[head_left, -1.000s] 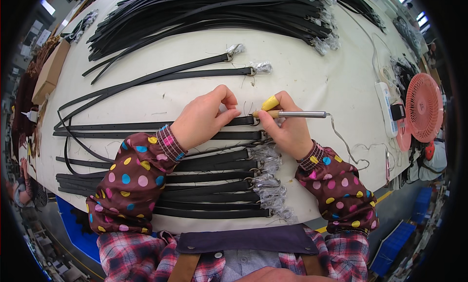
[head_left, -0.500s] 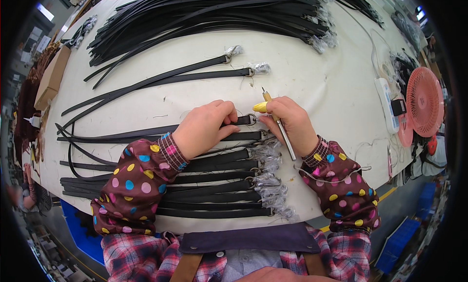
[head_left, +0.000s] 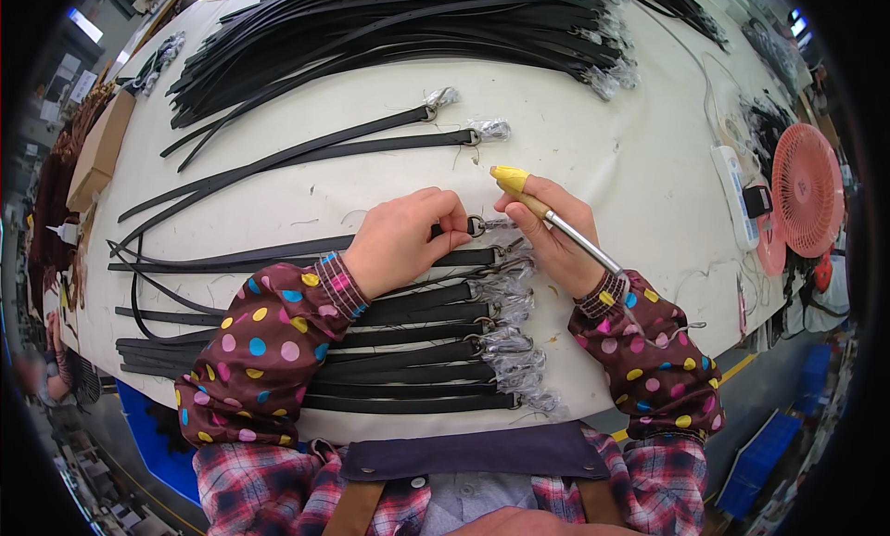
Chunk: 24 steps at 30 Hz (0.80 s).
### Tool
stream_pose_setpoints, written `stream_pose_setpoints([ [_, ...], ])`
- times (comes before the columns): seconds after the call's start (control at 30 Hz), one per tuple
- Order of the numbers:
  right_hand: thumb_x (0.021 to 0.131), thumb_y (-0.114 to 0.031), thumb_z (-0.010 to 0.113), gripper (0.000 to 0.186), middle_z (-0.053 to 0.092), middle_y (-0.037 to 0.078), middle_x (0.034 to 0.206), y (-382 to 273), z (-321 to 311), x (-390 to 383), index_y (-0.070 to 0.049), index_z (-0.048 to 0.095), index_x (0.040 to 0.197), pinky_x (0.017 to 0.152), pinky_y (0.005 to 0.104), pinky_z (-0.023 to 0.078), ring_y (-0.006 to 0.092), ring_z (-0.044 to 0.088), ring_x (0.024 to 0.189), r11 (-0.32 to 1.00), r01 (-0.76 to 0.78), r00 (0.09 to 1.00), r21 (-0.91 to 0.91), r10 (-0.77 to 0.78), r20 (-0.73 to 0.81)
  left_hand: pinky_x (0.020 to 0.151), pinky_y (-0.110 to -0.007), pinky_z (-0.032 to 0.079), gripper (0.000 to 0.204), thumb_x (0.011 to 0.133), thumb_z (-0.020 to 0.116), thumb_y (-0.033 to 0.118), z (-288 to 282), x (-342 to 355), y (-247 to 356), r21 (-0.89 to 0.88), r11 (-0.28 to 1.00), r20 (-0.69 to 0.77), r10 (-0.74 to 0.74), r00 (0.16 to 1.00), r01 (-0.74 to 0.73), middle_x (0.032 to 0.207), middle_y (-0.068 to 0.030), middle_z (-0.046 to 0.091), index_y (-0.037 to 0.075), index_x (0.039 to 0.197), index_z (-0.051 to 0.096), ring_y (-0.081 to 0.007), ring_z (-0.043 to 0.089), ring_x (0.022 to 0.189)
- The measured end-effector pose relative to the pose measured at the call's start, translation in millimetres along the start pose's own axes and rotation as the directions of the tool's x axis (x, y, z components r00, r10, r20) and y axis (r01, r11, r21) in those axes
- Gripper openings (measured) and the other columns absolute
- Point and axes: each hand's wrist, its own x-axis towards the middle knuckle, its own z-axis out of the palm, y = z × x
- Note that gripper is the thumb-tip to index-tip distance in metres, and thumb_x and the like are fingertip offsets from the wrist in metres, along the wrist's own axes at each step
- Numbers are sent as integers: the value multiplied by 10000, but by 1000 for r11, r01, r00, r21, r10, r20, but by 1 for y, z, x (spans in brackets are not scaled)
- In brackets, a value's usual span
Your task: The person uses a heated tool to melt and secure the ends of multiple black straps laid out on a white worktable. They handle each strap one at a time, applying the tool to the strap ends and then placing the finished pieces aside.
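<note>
Nearest to the body, a purple apron flap (head_left: 473,455) lies over a plaid shirt (head_left: 250,485). Beyond it, a row of black straps (head_left: 399,374) rests on the pale table (head_left: 640,165), with the ends wrapped in clear plastic (head_left: 514,355) all turned to the right, probably so that each end is easy to reach.

Above this row, the left hand (head_left: 413,235) has its grip pinched, thumb against forefinger, on the working strap (head_left: 315,246), just beside its metal ring (head_left: 476,226); this seems to steady the end. The strap lies on the table, its ring between both hands. The right hand (head_left: 561,235) has its grip closed around a corded pen-shaped tool (head_left: 584,241), held slanting like a pencil, perhaps for fine control. A yellow cover (head_left: 509,177) sits on a fingertip, maybe as protection; the tool's tip I cannot make out.

Farther, two crossing straps (head_left: 399,142) lie apart from the others. On the right stand a white power strip (head_left: 732,202) and a pink fan (head_left: 804,191). At the far side, a thick strap bundle (head_left: 399,35) is heaped, its wrapped ends likewise toward the right.
</note>
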Motion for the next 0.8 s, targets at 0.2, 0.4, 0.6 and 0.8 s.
stream_pose_setpoints([
  [0.2,949,-144,615,176,626,24,859,-9,9,3,18,619,1017,695,228,445,81,554,758,981,-130,989,143,117,93,530,-216,511,149,929,639,131,-11,5,-7,-503,742,223,-383,896,443,837,-57,670,13,927,548,-73,616,641],
  [0.4,904,-113,648,158,589,16,806,-15,14,3,-17,529,944,655,230,437,68,536,718,958,-255,962,135,237,134,567,-187,518,138,954,607,120,-12,4,-12,-543,713,254,-365,896,444,854,-34,656,18,966,515,-44,583,653],
  [0.6,891,-93,659,178,574,19,787,-12,16,3,-21,508,950,626,225,428,65,531,702,973,-217,967,81,203,154,572,-184,517,140,956,607,127,-12,5,-11,-542,713,259,-363,895,446,861,-34,657,22,965,515,-41,581,654],
  [0.8,892,-92,662,177,565,20,788,-13,17,3,-18,511,948,617,226,418,66,513,693,964,-255,955,82,237,179,573,-180,516,143,958,606,135,-11,5,-12,-544,710,262,-364,894,448,862,-31,657,27,962,514,-36,578,654],
])
